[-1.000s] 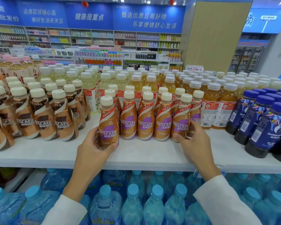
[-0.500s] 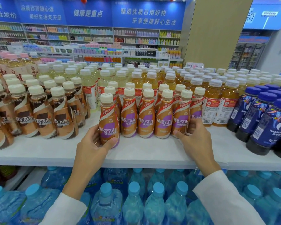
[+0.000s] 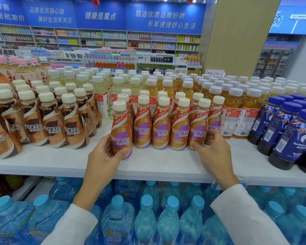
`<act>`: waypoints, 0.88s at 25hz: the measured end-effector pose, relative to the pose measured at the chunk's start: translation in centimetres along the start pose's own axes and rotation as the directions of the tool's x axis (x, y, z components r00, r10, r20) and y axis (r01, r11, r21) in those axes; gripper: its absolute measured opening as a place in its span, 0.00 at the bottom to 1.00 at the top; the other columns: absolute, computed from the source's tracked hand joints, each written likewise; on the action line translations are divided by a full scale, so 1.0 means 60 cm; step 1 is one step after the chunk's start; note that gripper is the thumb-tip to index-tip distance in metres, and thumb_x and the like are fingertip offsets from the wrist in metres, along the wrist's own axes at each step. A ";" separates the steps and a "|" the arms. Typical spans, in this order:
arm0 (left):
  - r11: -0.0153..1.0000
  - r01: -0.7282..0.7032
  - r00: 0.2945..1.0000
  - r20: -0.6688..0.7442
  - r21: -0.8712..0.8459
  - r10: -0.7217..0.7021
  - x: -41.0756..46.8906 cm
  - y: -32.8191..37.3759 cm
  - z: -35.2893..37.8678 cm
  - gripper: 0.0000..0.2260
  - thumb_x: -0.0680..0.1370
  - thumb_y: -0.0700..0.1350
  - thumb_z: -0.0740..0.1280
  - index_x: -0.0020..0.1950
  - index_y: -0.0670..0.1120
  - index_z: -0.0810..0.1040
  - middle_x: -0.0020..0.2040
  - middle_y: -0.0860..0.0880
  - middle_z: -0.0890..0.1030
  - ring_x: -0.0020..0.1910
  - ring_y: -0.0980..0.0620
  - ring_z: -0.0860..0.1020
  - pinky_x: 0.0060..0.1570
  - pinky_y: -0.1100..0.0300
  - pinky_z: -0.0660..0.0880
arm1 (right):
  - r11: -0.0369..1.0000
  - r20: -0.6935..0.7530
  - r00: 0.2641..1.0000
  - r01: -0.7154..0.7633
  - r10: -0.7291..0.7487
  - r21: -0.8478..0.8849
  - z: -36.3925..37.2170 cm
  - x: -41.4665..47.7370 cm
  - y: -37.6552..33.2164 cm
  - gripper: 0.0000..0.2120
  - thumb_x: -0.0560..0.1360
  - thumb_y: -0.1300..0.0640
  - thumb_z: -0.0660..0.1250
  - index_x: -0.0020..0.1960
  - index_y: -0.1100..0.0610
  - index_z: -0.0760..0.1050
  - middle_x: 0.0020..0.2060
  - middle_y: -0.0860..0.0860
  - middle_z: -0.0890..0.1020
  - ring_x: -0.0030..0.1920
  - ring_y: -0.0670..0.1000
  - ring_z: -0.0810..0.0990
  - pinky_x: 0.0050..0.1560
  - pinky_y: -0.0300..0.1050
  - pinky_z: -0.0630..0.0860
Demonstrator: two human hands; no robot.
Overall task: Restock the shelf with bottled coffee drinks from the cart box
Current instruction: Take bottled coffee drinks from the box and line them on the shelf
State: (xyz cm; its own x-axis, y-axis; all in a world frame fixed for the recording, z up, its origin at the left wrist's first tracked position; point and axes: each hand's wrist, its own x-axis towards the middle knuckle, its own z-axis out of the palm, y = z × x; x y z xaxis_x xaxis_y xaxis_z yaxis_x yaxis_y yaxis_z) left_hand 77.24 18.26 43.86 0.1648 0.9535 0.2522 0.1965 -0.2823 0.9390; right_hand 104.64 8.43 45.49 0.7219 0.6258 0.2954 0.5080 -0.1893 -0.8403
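Observation:
On the white shelf (image 3: 159, 163) stands a row of purple-labelled Nescafe coffee bottles (image 3: 160, 126) with cream caps. My left hand (image 3: 102, 156) grips the leftmost bottle (image 3: 121, 128) low on its body; this bottle stands upright a little in front of the row. My right hand (image 3: 213, 149) curls round the base of the rightmost bottle (image 3: 198, 124) in the front row, thumb across its front. The cart box is out of view.
Brown-labelled Nescafe bottles (image 3: 51, 124) fill the shelf to the left. Amber tea bottles (image 3: 237, 110) stand behind and right, dark blue bottles (image 3: 286, 135) at far right. Large water bottles (image 3: 145, 218) fill the level below. A bare strip runs along the shelf front.
My left hand has shifted its bottle slightly back towards the row. My right hand stays on the right end bottle, and the camera has tilted a little.

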 end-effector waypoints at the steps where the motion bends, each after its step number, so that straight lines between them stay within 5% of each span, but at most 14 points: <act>1: 1.000 0.001 1.000 0.001 0.003 -0.001 0.000 0.000 -0.001 0.30 0.74 0.45 0.75 0.74 0.49 0.70 0.66 0.51 0.79 0.60 0.53 0.78 0.59 0.59 0.75 | 1.000 0.006 1.000 -0.006 0.006 0.007 -0.002 -0.001 -0.002 0.29 0.72 0.52 0.78 0.68 0.52 0.69 0.64 0.51 0.80 0.55 0.48 0.79 0.60 0.47 0.76; 8: 0.998 0.017 1.000 -0.006 0.068 -0.017 -0.001 -0.001 0.002 0.29 0.76 0.48 0.74 0.75 0.50 0.68 0.67 0.51 0.78 0.63 0.51 0.77 0.65 0.51 0.75 | 0.998 0.043 0.999 -0.020 0.018 0.053 -0.013 -0.009 -0.004 0.29 0.73 0.55 0.76 0.70 0.52 0.69 0.66 0.51 0.79 0.56 0.47 0.77 0.61 0.47 0.75; 15: 0.997 0.008 1.000 0.002 0.079 -0.008 0.000 0.003 0.002 0.27 0.75 0.48 0.74 0.73 0.50 0.70 0.64 0.53 0.78 0.59 0.54 0.78 0.61 0.57 0.75 | 0.998 0.049 0.998 -0.040 0.038 0.040 -0.008 -0.007 -0.004 0.29 0.74 0.54 0.75 0.71 0.51 0.68 0.68 0.51 0.77 0.64 0.53 0.78 0.64 0.50 0.75; 19: 0.994 0.015 1.000 -0.019 0.105 -0.013 -0.009 0.006 0.005 0.29 0.75 0.50 0.75 0.74 0.50 0.70 0.66 0.53 0.78 0.61 0.54 0.78 0.62 0.56 0.75 | 1.000 0.049 0.999 0.007 -0.008 0.016 -0.009 -0.012 0.003 0.27 0.74 0.52 0.75 0.69 0.51 0.69 0.65 0.50 0.79 0.58 0.50 0.80 0.60 0.46 0.75; 22: 0.985 -0.039 0.995 -0.083 0.171 0.054 -0.039 0.004 0.009 0.26 0.76 0.48 0.74 0.72 0.52 0.71 0.61 0.61 0.77 0.60 0.59 0.76 0.60 0.65 0.71 | 1.000 0.058 0.998 0.022 -0.021 -0.011 -0.013 -0.026 0.014 0.25 0.76 0.50 0.73 0.69 0.51 0.71 0.65 0.49 0.79 0.54 0.48 0.78 0.58 0.45 0.75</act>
State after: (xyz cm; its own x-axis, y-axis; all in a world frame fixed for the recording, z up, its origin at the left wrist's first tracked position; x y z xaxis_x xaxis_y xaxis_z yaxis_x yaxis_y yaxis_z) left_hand 77.41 15.90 43.39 0.0945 0.9424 0.3208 0.3522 -0.3331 0.8747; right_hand 104.30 6.71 44.68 0.6828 0.6721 0.2863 0.5288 -0.1843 -0.8285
